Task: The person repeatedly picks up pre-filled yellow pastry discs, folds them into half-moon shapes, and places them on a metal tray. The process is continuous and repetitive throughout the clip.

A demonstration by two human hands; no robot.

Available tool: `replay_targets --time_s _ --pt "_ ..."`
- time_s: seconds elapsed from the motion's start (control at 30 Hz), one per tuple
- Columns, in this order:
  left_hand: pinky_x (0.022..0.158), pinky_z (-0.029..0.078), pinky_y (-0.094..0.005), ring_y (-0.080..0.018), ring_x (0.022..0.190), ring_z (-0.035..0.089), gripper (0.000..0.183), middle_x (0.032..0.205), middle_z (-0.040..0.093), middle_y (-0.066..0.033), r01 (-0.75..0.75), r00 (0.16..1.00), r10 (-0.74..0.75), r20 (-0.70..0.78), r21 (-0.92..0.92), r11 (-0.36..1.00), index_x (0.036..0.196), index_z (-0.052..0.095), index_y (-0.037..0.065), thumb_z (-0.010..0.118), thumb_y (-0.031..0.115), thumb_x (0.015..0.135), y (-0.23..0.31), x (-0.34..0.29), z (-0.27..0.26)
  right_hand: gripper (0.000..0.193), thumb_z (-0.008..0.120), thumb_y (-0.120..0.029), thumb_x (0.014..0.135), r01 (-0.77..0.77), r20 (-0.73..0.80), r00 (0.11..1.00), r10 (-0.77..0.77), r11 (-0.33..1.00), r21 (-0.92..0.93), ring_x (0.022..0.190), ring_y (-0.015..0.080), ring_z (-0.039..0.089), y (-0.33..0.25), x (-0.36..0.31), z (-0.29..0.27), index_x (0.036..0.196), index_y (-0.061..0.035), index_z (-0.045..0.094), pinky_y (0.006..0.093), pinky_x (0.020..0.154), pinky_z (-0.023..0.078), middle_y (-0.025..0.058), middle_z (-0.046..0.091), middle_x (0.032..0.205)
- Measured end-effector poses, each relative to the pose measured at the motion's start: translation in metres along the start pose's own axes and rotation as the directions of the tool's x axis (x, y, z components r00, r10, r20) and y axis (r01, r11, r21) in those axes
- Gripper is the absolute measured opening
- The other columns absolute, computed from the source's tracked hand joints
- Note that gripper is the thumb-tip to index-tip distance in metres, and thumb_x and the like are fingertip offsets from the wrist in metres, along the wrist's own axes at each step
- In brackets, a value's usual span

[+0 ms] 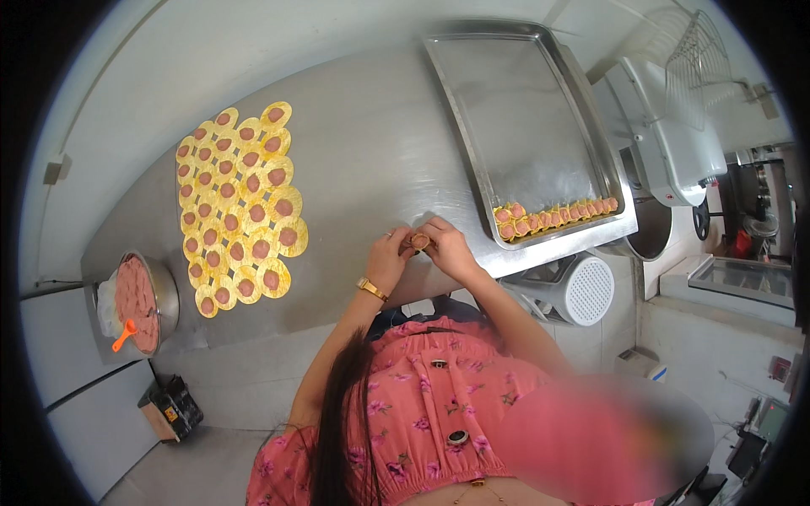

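Note:
Over the table's front edge, my left hand [391, 256] and my right hand [446, 246] meet around a small meat-filled dumpling [419, 241]. Fingers of both hands pinch its sides, and pink filling shows at its top. On the left of the steel table lie several rows of round yellow wrappers [288, 236], each with a lump of pink meat filling. To the right, a large metal tray [531, 101] holds shaped dumplings [557, 218] along its near end. A steel bowl [169, 295] of pink filling with an orange scoop [124, 336] stands at the far left.
The steel table [363, 152] runs along a pale wall. Beyond the tray stands a white machine [666, 135]. Below the table's right end are a perforated white container [588, 290] and a large pot [651, 229]. A dark box [173, 409] sits on the floor at left.

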State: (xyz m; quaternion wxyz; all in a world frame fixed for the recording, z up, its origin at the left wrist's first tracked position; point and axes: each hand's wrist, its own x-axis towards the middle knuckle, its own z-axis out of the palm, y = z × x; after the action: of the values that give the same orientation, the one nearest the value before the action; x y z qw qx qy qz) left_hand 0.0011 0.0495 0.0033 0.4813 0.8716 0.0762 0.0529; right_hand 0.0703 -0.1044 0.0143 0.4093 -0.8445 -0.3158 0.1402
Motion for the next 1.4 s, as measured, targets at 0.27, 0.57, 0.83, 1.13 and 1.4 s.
replay_targets --time_s 0.27,0.57,0.83,1.13,1.4 --pt "0.072 0.053 -0.0349 -0.0266 0.081 0.067 0.024 0.087 0.068 -0.0122 0.083 0.996 -0.082 -0.014 0.03 0.996 0.097 0.062 0.004 0.071 0.002 0.075 0.002 -0.011 0.004 0.048 0.066 0.005 0.066 -0.02 -0.031 0.999 0.021 0.999 0.045 0.092 0.0368 0.058 0.005 0.0 -0.008 0.113 -0.0049 0.059 0.0408 0.078 0.05 0.0153 0.056 0.099" --pt "0.073 0.053 -0.0328 -0.0266 0.081 0.068 0.02 0.088 0.068 -0.0133 0.107 0.994 -0.106 -0.035 0.031 0.994 0.1 0.062 0.001 0.065 0.001 0.08 0.002 -0.012 0.006 0.024 0.064 0.002 0.069 0.092 -0.007 0.996 -0.092 0.994 0.064 0.092 0.035 0.056 0.008 0.004 0.007 0.092 -0.0056 0.062 0.0425 0.078 0.048 0.0121 0.057 0.093" --pt "0.074 0.052 -0.0287 -0.0161 0.085 0.065 0.022 0.093 0.067 -0.0081 0.239 0.971 -0.234 0.049 -0.18 0.954 0.108 0.06 0.001 0.059 -0.001 0.086 0.015 -0.02 0.001 0.026 0.064 0.004 0.07 0.129 -0.036 0.991 -0.127 0.988 0.09 0.086 0.028 0.061 0.008 0.001 -0.035 0.094 -0.0047 0.062 0.0362 0.073 0.051 0.0098 0.058 0.092" --pt "0.072 0.052 -0.0269 -0.0155 0.082 0.067 0.02 0.088 0.069 -0.0088 0.254 0.966 -0.243 0.084 -0.162 0.953 0.104 0.063 0.001 0.061 0.001 0.085 0.01 -0.032 0.0 0.029 0.062 0.006 0.064 -0.193 -0.088 0.979 0.183 0.974 -0.122 0.079 0.0284 0.065 0.099 0.004 -0.192 0.09 -0.0062 0.068 0.036 0.07 0.052 0.0096 0.065 0.089" --pt "0.072 0.052 -0.0265 -0.0155 0.08 0.068 0.02 0.089 0.07 -0.0091 0.247 0.961 -0.232 0.15 -0.09 0.965 0.105 0.064 0.003 0.063 0.004 0.084 0.018 -0.032 0.013 0.03 0.059 0.008 0.064 -0.005 0.216 0.976 0.04 0.987 -0.161 0.075 0.0258 0.065 0.124 0.002 -0.19 0.09 -0.0018 0.068 0.0339 0.067 0.052 0.0112 0.065 0.088"
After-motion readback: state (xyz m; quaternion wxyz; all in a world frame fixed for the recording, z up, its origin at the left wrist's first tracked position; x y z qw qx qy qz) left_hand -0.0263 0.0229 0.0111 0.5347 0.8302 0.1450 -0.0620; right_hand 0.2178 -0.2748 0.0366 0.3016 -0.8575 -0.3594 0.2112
